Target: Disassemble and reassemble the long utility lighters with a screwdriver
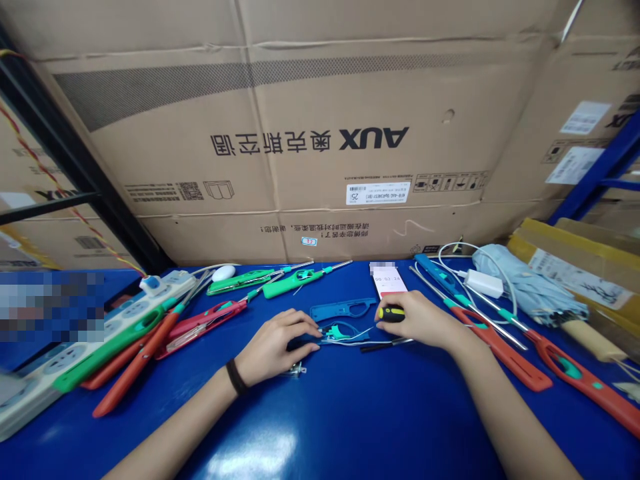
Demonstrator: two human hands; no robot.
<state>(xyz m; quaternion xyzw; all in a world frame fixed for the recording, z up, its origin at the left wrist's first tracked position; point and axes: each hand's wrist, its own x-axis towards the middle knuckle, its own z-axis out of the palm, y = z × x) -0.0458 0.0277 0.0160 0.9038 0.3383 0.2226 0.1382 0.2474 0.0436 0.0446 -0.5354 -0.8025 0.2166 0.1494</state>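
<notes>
My right hand (pixel 419 320) is shut on a screwdriver with a black and yellow handle (pixel 391 314), and its tip is hidden by my fingers. My left hand (pixel 277 347) rests on the blue tabletop (pixel 350 413), its fingertips holding a dark piece at the edge of a small green part with thin wires (pixel 340 331). Just above lies an open blue plastic lighter housing half (pixel 343 309). A small metal fitting (pixel 297 370) sits below my left hand, and a thin black-handled tool (pixel 385 345) lies under my right wrist.
Long red and green lighters (pixel 505 357) lie on both sides, with a white power strip (pixel 95 340) at left. A phone showing a timer (pixel 389 281), a white charger (pixel 485 283) and a folded pale blue umbrella (pixel 525 283) stand behind. Cardboard cartons (pixel 300 133) form the back wall.
</notes>
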